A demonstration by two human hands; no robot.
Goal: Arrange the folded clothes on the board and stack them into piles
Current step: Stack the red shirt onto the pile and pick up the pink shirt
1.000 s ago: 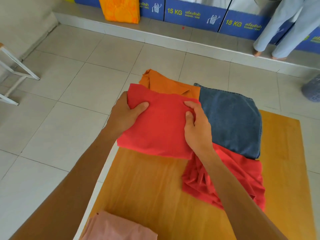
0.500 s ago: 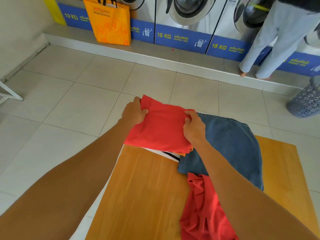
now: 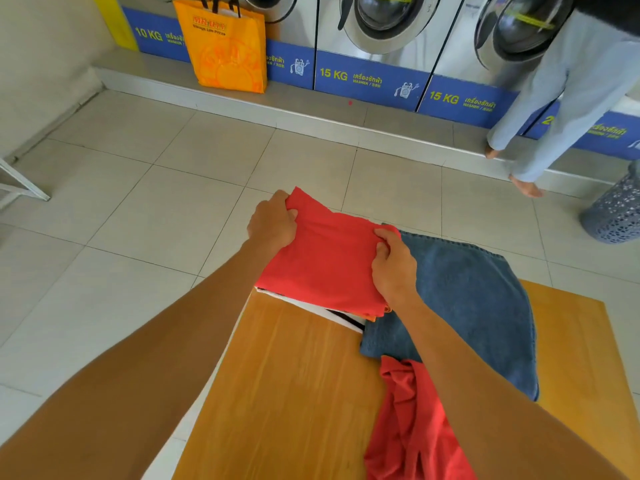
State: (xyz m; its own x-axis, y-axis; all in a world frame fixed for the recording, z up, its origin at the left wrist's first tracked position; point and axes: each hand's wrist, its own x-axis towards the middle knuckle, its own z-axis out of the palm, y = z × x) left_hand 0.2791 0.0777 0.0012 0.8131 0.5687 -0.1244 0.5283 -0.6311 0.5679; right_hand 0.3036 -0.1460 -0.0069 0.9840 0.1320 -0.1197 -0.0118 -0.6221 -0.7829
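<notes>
The folded red cloth sits atop a small pile at the wooden bench's far left corner, left hand and right hand both pinching its edges. Placing seems underway; next, let go and square it.

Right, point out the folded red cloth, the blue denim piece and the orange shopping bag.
folded red cloth [image 3: 329, 265]: head view, middle of its top face, between the hands.
blue denim piece [image 3: 478, 306]: head view, centre of its upper surface.
orange shopping bag [image 3: 228, 57]: head view, its printed front panel.

Folded red cloth apparently atop pile.
</notes>
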